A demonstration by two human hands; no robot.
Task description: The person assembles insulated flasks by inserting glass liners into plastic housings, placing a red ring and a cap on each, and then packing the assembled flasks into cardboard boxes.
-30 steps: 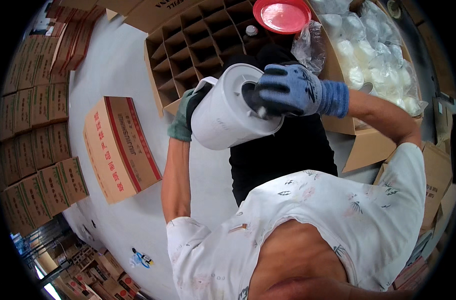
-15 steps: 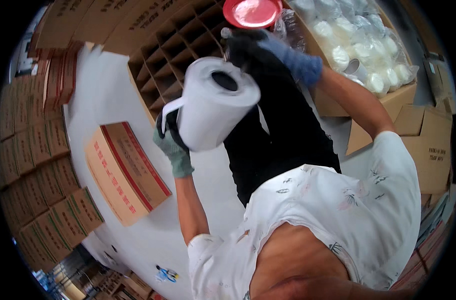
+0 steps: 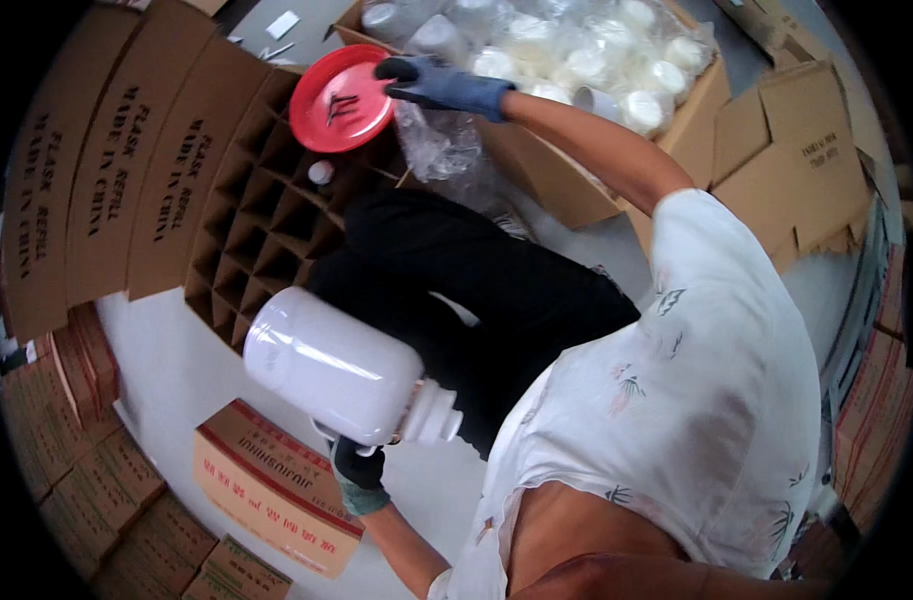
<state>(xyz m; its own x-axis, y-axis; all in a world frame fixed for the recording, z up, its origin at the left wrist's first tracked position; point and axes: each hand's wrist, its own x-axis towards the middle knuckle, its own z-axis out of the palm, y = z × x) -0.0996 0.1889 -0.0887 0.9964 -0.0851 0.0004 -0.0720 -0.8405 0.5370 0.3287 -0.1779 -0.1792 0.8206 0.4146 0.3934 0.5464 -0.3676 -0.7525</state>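
A glossy white vacuum flask (image 3: 332, 365) lies on its side in the air above the floor, its stepped white neck end pointing right. My left hand (image 3: 361, 472), in a green and black glove, is closed round the flask's handle. Farther off, my right hand (image 3: 439, 86), in a blue and black glove, reaches to the right rim of a red plastic dish (image 3: 312, 95). Its fingertips are apart, with nothing visible between them. Several small dark pieces (image 3: 344, 106) lie in the dish, too small to name.
The dish sits over a cardboard box with a divider grid (image 3: 260, 228), where a small white cap (image 3: 321, 172) also rests. An open carton (image 3: 547, 180) of plastic-wrapped white parts stands behind. Stacked cartons (image 3: 77, 170) line the left; a printed carton (image 3: 277, 490) lies on the floor.
My right hand has left the flask and moved to the red dish. The flask has swung from base-up to sideways, still held by my left hand. The whole view has shifted.
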